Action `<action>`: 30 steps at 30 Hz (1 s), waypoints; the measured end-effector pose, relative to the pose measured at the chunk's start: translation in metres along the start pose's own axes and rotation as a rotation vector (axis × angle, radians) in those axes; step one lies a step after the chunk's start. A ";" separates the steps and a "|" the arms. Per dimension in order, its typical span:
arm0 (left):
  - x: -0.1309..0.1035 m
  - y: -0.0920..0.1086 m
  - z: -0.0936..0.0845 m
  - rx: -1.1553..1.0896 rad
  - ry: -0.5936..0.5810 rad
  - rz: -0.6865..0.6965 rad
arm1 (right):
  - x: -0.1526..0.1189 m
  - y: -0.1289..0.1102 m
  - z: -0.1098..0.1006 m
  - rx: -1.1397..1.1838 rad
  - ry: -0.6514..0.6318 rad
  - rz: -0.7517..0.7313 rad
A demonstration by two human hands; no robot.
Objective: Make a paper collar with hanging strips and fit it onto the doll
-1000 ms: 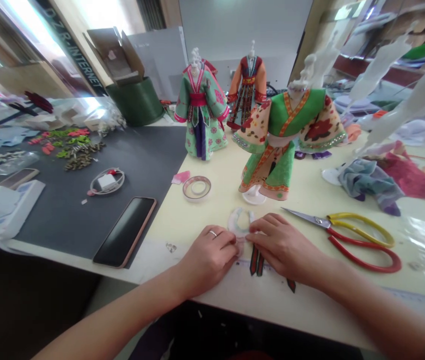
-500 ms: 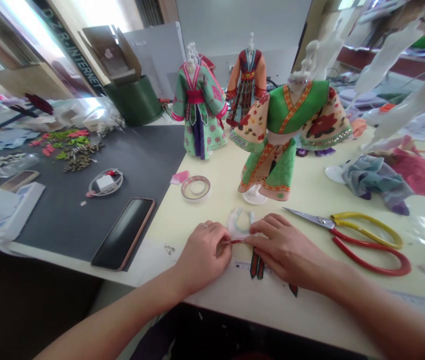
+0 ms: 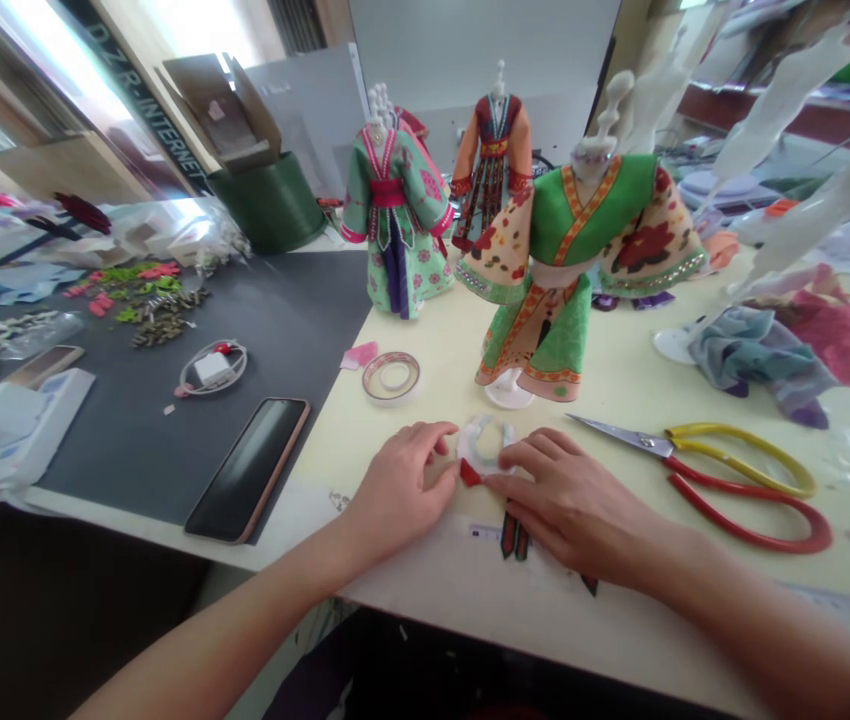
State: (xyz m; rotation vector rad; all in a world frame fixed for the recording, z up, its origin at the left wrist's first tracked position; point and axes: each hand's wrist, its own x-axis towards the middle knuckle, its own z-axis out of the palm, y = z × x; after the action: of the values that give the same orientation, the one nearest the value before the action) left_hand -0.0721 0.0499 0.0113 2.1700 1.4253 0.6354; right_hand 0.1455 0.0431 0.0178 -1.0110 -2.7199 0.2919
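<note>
Grip of the left hand (image 3: 402, 485): released, with thumb and forefinger spread and nothing visible between them. Grip of the right hand (image 3: 575, 492): forefinger tip against the right end of a small, folded-looking red piece, apparently fabric (image 3: 471, 474); whether the thumb closes on it from below cannot be determined, as the hand covers that side. Position of the red piece: on or just above the cream-coloured, flat surface (image 3: 444, 345), in the gap between the two hands. Its long axis runs obliquely, from a far left end to a near right end, the latter meeting the right fingertip. The right hand is therefore the nearer; the left thumb tip lies just beside the opposite end, and contact there is not clear. Directly beyond the red piece, and close against it in this view, lies a whitish, translucent, ring-shaped piece (image 3: 466, 440), with the right hand's fingers at its right edge. Narrow, dark-edged red strips with pointed ends (image 3: 515, 538) project from beneath the right hand toward the person.
</note>
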 end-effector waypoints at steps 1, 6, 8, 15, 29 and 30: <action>0.000 0.001 0.000 0.007 -0.003 0.049 | 0.000 0.000 0.001 0.002 -0.003 0.000; 0.006 0.010 0.005 0.115 -0.123 0.198 | -0.001 0.002 0.003 0.006 0.008 -0.011; 0.010 0.012 0.008 0.145 -0.128 0.220 | -0.001 0.002 0.003 0.003 0.008 -0.012; 0.018 0.008 0.012 0.113 -0.109 0.242 | 0.000 0.001 0.001 0.009 -0.002 -0.005; 0.014 0.004 0.014 0.160 -0.098 0.248 | -0.001 0.000 0.001 -0.001 -0.032 0.007; 0.014 0.005 0.014 0.165 -0.097 0.247 | -0.001 0.000 0.000 -0.001 -0.036 0.007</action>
State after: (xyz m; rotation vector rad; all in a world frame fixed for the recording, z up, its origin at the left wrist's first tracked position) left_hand -0.0554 0.0592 0.0046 2.4954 1.2084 0.5037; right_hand 0.1457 0.0423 0.0174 -1.0262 -2.7495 0.3126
